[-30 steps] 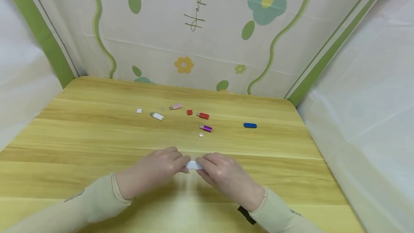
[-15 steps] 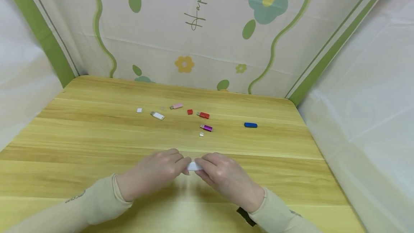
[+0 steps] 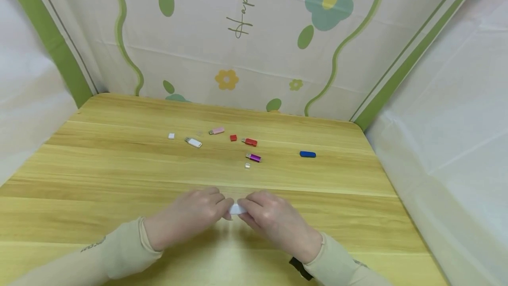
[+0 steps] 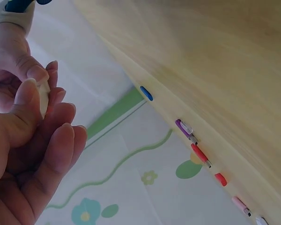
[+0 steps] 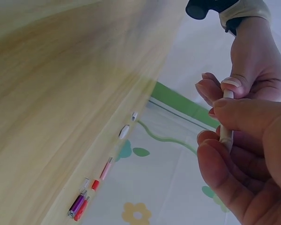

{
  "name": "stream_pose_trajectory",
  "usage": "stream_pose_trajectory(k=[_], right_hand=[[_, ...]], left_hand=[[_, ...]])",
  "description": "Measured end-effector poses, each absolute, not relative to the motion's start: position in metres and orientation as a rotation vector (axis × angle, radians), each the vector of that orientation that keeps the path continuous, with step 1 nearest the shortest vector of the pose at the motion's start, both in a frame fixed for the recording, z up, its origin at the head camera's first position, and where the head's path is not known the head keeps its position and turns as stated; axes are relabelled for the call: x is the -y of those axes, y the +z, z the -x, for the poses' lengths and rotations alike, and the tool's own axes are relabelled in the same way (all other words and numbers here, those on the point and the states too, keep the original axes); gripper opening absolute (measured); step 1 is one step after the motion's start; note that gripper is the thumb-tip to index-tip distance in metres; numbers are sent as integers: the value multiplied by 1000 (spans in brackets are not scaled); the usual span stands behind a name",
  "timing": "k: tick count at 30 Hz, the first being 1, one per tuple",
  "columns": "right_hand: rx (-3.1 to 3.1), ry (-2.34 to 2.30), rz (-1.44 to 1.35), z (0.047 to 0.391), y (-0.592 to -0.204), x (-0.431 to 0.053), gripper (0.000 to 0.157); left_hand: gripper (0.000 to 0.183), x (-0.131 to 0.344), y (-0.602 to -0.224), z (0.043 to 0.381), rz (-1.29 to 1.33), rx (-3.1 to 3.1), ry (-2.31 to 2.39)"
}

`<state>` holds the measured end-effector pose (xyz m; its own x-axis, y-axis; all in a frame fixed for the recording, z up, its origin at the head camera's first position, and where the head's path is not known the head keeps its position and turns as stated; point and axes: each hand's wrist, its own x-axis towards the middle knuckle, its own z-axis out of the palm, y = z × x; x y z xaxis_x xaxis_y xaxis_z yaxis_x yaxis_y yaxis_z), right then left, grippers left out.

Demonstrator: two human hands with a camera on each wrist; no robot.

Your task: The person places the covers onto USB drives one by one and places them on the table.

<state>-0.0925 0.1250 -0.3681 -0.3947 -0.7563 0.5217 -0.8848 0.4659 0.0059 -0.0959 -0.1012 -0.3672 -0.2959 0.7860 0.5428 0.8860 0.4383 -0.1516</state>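
Between the fingertips of both hands is a white USB flash drive point(image 3: 237, 209), held above the near middle of the table. My left hand point(image 3: 194, 211) pinches its left end with thumb and fingers. The right hand point(image 3: 275, 219) pinches the opposite end. In the left wrist view, part of the white flash drive point(image 4: 44, 98) shows between the two thumbs. From the right wrist, the same white flash drive point(image 5: 226, 134) looks slim and is partly covered by fingers. No metal plug shows on it; its ends are hidden in the hands.
Farther back on the wooden table point(image 3: 119, 167) lie a white flash drive point(image 3: 194, 142), white cap point(image 3: 171, 136), pink drive point(image 3: 217, 131), red cap point(image 3: 233, 137), red drive point(image 3: 250, 142), purple drive point(image 3: 254, 158), clear cap point(image 3: 248, 166) and blue drive point(image 3: 308, 154). A flowered curtain point(image 3: 198, 47) hangs behind.
Both hands have come slightly nearer the body with the white flash drive between them. Their grip looks much the same, and the things on the table lie where they were.
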Motion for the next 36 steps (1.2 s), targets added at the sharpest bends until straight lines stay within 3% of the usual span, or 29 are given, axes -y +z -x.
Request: stream_pose_trajectory(k=[11,21,36], right_hand=[[2279,312,-1400,92,-372,-126,24],[2368,260,-1503,93,-380,-131,17],[2542,336,-1490,100,-383,-164,15]], left_hand=[[25,100,-372,94,1422,2192,-250],[25,91,-384,92,1460,2301,-196],[25,58,-392,104,1487,2432,-228]])
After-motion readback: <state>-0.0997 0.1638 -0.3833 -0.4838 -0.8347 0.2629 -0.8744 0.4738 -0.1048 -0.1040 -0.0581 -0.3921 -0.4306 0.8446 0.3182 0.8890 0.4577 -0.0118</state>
